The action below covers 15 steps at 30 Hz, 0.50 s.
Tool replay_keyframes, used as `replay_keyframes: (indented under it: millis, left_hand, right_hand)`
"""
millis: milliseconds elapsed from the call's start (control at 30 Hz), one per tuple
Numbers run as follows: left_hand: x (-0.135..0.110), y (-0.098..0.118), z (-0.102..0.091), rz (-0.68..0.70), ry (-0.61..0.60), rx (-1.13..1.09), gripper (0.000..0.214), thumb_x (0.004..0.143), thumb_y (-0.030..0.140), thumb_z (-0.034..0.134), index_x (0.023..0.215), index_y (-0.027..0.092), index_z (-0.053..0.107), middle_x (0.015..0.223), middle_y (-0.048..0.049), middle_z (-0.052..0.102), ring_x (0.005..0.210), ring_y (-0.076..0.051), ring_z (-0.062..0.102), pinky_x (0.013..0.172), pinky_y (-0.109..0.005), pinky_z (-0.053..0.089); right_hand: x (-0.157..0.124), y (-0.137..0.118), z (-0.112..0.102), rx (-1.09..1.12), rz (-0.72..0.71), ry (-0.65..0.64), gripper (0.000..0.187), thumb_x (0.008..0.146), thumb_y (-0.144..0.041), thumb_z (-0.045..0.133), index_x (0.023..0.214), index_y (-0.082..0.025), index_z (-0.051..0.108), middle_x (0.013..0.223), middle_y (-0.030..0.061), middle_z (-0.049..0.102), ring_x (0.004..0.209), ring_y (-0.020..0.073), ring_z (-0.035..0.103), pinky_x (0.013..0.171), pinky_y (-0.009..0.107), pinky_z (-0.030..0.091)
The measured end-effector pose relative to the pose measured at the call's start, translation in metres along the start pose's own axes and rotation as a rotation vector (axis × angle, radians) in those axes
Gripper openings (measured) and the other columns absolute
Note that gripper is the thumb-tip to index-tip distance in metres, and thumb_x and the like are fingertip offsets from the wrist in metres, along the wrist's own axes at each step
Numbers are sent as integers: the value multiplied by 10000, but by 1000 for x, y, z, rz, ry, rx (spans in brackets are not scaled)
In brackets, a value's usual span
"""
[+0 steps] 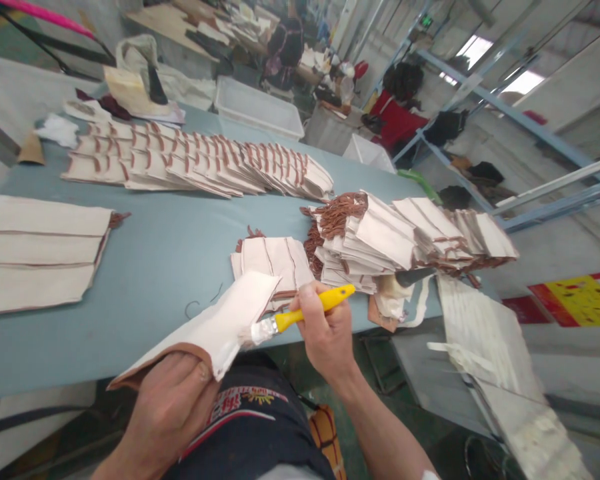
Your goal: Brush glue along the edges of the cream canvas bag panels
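Observation:
My right hand (327,327) is closed round the yellow handle of a paintbrush (313,309), its whitened bristles touching the edge of a white fabric panel (215,320). That panel has a brown underside and curls up from the table's front edge. My left hand (173,393) grips its near edge from beneath; the fingertips are partly hidden by the piece. Just beyond the brush lies a small stack of white panels (275,257) with dark seams. To its right, larger piles of panels (380,233) carry brown fringes.
A long row of overlapping panels (190,157) lies along the back of the blue-grey table (170,233). More panels (40,253) rest at the left. White plastic bins (260,110) stand behind. A side table with a pale, glue-streaked board (490,333) is at the right.

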<state>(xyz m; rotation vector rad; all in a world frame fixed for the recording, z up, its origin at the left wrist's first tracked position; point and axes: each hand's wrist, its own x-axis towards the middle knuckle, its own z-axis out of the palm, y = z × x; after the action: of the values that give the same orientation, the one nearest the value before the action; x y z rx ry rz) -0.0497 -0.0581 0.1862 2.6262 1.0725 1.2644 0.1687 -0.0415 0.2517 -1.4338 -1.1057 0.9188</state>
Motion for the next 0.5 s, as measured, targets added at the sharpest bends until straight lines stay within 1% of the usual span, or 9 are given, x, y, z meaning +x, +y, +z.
replay_keyframes:
  millis: [67,167,233,300,367,500]
  left_hand:
    - [-1,0,-1,5,-2,-8,237,1075,37,504,957,197,633,700,-20,665,627,-195,646,641,-325,510]
    - [-2,0,-2,-8,-12,-23,224,1079,42,497,990,186,644,721,-25,674,643,-196,657,648,-318,516]
    - [-3,1,-2,-26,-14,-29,225,1083,49,497,980,182,647,738,-37,688,654,-196,668,654,-317,519]
    - [-3,2,-1,-47,-15,-45,248,1082,51,501,927,192,635,728,-35,676,648,-191,664,652,-313,516]
    - [-3,2,-1,-60,-16,-68,274,1077,55,511,874,206,616,702,-21,646,635,-184,648,640,-307,510]
    - [-3,0,-1,-71,-9,-113,288,1056,60,527,826,211,612,691,-11,620,631,-179,627,614,-291,502]
  right_hand:
    - [-4,-4,2,45,-2,-32,417,1017,-484,596,682,-237,620,525,-74,357,516,136,475,486,241,378]
    - [-5,-4,6,58,-26,-66,418,1032,-470,585,691,-232,631,531,-63,418,517,137,499,492,243,401]
    - [-3,0,6,27,-57,-41,423,1038,-449,569,674,-237,608,523,-53,459,514,138,521,489,243,411]
    - [-5,1,5,-25,-121,9,409,1049,-400,555,676,-238,594,533,-39,520,516,137,555,490,239,425]
    - [-14,-3,4,-106,-230,21,369,1057,-331,555,709,-228,619,569,-26,599,512,128,585,490,230,432]
    - [-38,-17,10,-240,-581,-97,286,1022,-207,583,742,-219,642,606,-27,684,501,104,622,535,212,469]
